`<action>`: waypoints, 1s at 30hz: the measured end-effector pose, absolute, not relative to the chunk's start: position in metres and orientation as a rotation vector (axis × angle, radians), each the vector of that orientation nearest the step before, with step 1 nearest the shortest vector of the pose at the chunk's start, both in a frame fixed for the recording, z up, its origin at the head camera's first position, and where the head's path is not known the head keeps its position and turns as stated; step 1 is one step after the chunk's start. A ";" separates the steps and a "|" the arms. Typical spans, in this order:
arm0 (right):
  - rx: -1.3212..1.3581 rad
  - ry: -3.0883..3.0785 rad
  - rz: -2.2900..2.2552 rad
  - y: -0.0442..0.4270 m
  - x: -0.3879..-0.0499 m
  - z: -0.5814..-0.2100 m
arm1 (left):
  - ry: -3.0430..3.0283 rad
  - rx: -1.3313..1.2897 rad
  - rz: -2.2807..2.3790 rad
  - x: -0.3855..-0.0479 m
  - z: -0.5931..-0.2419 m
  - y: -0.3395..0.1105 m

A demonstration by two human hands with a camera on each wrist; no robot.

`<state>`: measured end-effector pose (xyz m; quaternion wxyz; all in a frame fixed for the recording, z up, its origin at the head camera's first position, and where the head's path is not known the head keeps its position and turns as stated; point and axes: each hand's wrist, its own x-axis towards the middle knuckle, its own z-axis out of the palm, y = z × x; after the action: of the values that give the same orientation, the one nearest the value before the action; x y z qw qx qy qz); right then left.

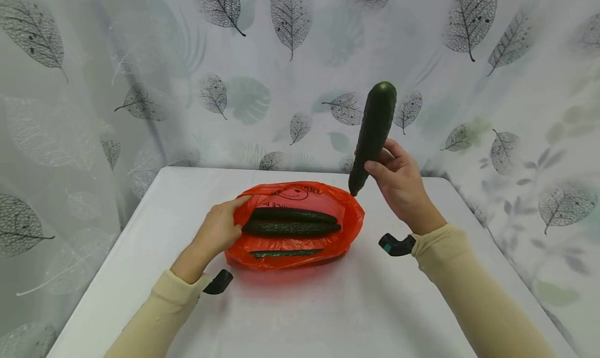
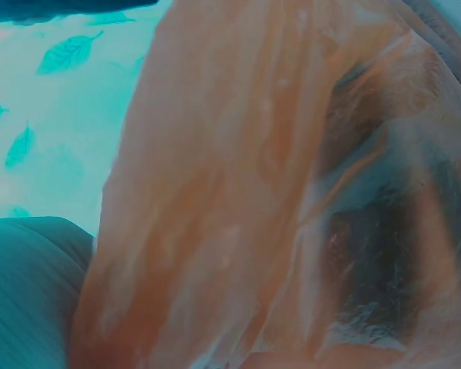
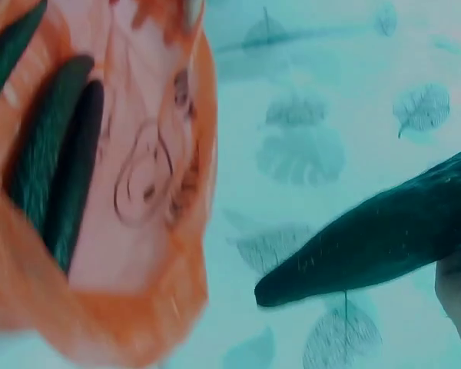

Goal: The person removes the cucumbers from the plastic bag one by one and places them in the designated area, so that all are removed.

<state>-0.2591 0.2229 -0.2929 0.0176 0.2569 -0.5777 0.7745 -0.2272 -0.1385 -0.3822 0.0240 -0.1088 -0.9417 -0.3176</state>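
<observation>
In the head view a red plastic bag [image 1: 353, 227] lies on the table with its mouth spread wide. Two dark green cucumbers [image 1: 290, 229] lie side by side inside, and part of another cucumber [image 1: 286, 253] shows near the front rim. My left hand [image 1: 216, 232] grips the bag's left rim; some of its fingers are hidden by the plastic. Up and right of the bag, my right hand [image 1: 400, 183] holds a cucumber [image 1: 375, 128] between thumb and fingers, tilted nearly upright. The right wrist view shows this cucumber [image 3: 369, 238] apart from the bag [image 3: 138, 323].
A white table [image 1: 300, 316] carries the bag. Behind it and at both sides hangs a pale curtain [image 1: 300, 76] printed with leaves. Dark wrist devices sit at the left cuff [image 1: 219, 282] and the right cuff [image 1: 397, 245].
</observation>
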 end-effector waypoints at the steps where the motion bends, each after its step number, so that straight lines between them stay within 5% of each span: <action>1: 0.789 -1.834 2.359 0.227 -0.260 -0.293 | -2.914 -0.333 -0.979 -0.227 -0.382 -0.139; 30: 0.495 -2.766 1.050 0.385 -0.268 -0.400 | -2.886 -0.325 -0.994 -0.227 -0.379 -0.132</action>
<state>-0.2681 0.3846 -0.3997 0.0708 0.1645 -0.9198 0.3491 -0.2267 -0.1323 -0.3795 0.0361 -0.1058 -0.9395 -0.3237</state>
